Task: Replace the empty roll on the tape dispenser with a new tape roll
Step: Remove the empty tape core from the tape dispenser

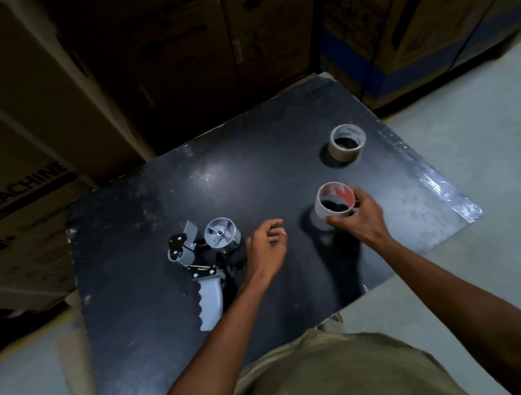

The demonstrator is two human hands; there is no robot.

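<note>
On a dark table (160, 349), the tape dispenser (206, 260) lies on its side with its hub (221, 233) bare, nothing on it. The right hand (360, 219) grips the rim of an empty roll (335, 204), a white cardboard ring with red print inside and a hollow middle. The left hand (265, 247) hovers loosely curled beside the dispenser, holding nothing. The new tape roll (347, 142) sits farther back, well apart, its centre also hollow.

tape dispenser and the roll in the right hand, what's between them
Only the empty left hand, beside the tape dispenser; bare black tabletop reaches the held roll. Head view.
</note>
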